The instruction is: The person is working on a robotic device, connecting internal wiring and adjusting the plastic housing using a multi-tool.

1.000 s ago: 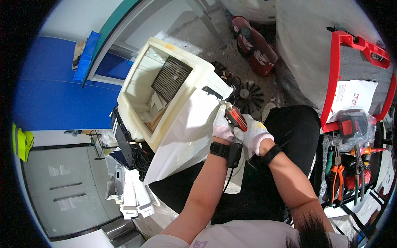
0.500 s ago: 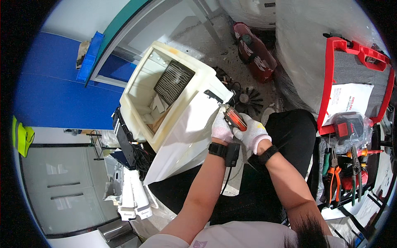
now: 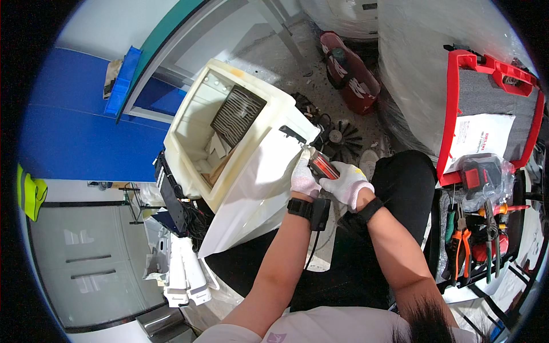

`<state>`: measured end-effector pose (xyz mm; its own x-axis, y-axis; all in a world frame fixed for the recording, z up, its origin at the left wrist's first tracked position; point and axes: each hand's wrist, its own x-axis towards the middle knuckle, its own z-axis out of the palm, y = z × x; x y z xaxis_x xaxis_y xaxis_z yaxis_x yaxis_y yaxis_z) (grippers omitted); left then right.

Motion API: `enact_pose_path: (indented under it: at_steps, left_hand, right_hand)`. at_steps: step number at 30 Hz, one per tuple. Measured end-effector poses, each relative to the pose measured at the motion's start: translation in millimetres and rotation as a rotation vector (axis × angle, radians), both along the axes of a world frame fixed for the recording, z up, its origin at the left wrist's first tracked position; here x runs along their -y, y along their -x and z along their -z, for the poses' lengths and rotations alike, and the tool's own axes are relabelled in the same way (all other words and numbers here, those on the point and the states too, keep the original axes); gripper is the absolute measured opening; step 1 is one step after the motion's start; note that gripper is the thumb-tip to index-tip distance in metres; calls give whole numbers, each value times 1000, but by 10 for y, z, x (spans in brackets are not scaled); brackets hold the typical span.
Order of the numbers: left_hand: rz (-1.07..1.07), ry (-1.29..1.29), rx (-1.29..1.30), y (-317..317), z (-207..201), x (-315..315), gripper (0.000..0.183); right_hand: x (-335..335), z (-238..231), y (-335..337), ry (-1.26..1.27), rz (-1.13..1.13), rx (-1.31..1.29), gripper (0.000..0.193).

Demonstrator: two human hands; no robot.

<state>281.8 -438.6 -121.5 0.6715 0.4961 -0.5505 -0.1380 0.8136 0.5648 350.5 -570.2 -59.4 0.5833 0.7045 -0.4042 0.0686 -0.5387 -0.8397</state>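
A white plastic housing (image 3: 260,166) with an open cavity lies tilted in front of me. Inside it sits a dark ribbed grille (image 3: 239,115). My right hand (image 3: 349,186), in a white glove, is closed around the red-and-black handle of a tool (image 3: 324,166); its exact kind is hard to tell. The tool's front end points at the housing's right edge, close to a black strip (image 3: 293,134). My left hand (image 3: 305,178), also gloved, is closed at the tool's front end beside that edge. Its fingertips partly hide what they pinch.
On the right, an open red toolbox (image 3: 452,114) stands by pliers (image 3: 460,246) and other hand tools. Behind the housing are a black fan-like wheel (image 3: 343,136) and a red bag (image 3: 357,86). Black cables (image 3: 197,220) and white plastic parts (image 3: 186,271) lie at left.
The red-and-black tool has turned slightly in my right hand, and that hand covers a bit more of the handle. My left hand stays by the housing's edge.
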Motion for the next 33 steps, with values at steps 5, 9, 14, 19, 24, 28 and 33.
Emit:
enact_pose_path:
  at_steps: [5, 9, 14, 19, 24, 28, 33]
  left_hand:
    - [-58, -11, 15, -64, 79, 11, 24]
    - [-39, 41, 55, -54, 183, 28, 27]
    - [313, 290, 467, 49, 69, 143, 31]
    - [234, -89, -197, -19, -187, 307, 40]
    - [267, -101, -152, -33, -157, 294, 44]
    - [331, -274, -180, 23, -118, 296, 52]
    - [375, -242, -133, 65, -160, 280, 50]
  right_hand:
    - [-15, -42, 112, 102, 36, 295, 53]
    - [-18, -8, 145, 222, -27, 534, 52]
    - [-45, 34, 191, 253, -27, 758, 46]
    - [-60, 8, 203, 304, -44, 887, 45]
    - [-13, 31, 167, 75, 108, 864, 58]
    - [-24, 163, 68, -65, 555, 269, 90]
    - [-38, 245, -72, -90, 535, -156, 95]
